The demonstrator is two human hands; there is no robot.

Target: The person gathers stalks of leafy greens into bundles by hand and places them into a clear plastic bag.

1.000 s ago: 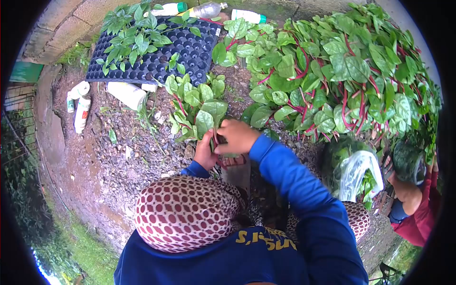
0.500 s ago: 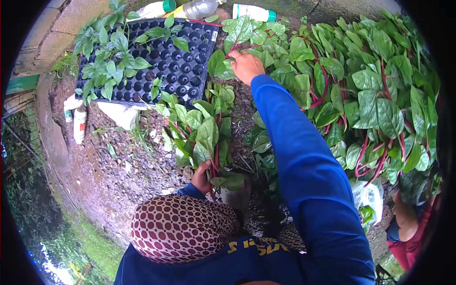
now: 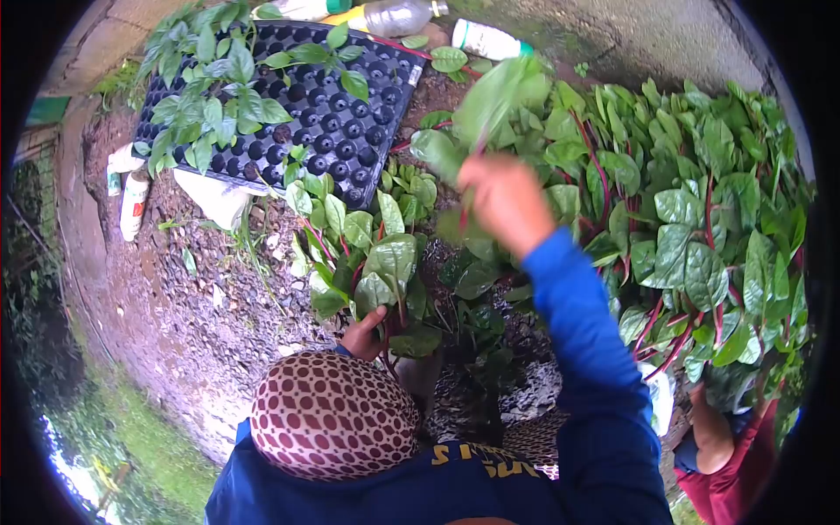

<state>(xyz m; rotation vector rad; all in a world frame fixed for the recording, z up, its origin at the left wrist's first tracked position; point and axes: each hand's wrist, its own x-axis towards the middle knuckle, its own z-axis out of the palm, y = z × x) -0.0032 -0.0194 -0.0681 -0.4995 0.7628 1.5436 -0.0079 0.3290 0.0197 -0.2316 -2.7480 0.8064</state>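
My left hand (image 3: 363, 334) is closed around the red stems of a bunch of Malabar spinach (image 3: 389, 261), held low above the soil near my knee. The bunch's broad green leaves fan out above my fingers. My right hand (image 3: 507, 199), blurred by motion, grips a Malabar spinach sprig (image 3: 506, 98) whose leaves are smeared too. To the right of that hand spreads a large mass of Malabar spinach (image 3: 678, 192) with thick red stems.
A black seedling tray (image 3: 328, 114) with leafy seedlings (image 3: 219, 96) sits at the upper left. Bottles, including a clear bottle (image 3: 398, 16) and a white bottle (image 3: 490, 40), lie along the wall. Another person's arm (image 3: 710, 433) shows at the lower right, near a plastic bag (image 3: 661, 402).
My right hand has drawn back toward me and to the right, lifting a sprig out of the greenery. My left hand stays on the bunch. The view has shifted slightly.
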